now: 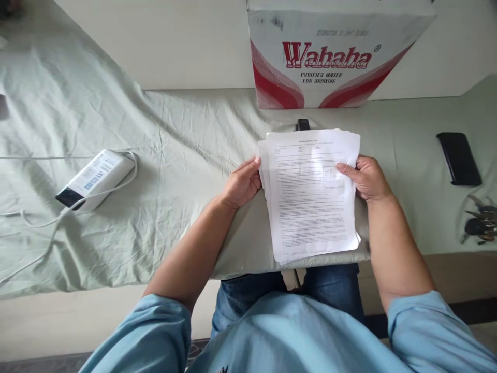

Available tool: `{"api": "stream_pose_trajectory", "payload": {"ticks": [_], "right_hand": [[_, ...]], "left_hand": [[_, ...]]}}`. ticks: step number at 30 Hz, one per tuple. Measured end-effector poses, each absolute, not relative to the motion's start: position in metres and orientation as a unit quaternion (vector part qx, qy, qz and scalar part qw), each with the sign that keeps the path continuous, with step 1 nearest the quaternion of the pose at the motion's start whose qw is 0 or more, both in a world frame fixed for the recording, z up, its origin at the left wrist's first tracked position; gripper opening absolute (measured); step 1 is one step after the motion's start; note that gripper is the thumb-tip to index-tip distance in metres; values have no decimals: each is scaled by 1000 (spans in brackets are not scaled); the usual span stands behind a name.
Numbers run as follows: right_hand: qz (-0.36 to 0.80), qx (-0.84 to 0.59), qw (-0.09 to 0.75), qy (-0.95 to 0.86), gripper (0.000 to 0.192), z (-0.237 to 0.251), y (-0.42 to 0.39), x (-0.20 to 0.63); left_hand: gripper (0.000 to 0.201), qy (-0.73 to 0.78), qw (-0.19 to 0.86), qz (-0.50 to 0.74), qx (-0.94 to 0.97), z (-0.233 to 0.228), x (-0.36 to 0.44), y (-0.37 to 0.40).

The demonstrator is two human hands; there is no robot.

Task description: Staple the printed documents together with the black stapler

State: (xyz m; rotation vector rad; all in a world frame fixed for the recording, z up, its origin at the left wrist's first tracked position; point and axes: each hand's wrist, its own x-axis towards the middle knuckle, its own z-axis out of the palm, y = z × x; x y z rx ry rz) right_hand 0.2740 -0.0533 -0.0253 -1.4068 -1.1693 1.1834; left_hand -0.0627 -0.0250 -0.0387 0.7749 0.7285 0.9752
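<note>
A stack of printed white paper sheets (310, 197) is held just above the pale green bedsheet (155, 171), near its front edge. My left hand (243, 182) grips the stack's left edge, thumb on top. My right hand (367, 177) grips the right edge, thumb pressed on the top page. The sheets are slightly fanned and uneven at the left and bottom edges. A small black object (302, 124) peeks out just behind the top of the stack; most of it is hidden.
A white and red cardboard box (330, 57) printed "Wahaha" stands against the wall behind the papers. A white power bank (95, 178) with a white cable lies at left. A black phone (458, 158) and a bunch of keys (480, 223) lie at right.
</note>
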Motion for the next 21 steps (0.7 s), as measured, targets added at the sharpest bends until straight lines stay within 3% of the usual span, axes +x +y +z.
{"api": "stream_pose_trajectory", "payload": {"ticks": [11,21], "right_hand": [[444,-575,490,-482,45,-25,-48,278],[427,-569,519,-474,42,-18,-50,291]], "left_hand": [[50,332,782,382,364,-42,-69,-22],[54,349,769,396,361,-41,-67,-22]]}}
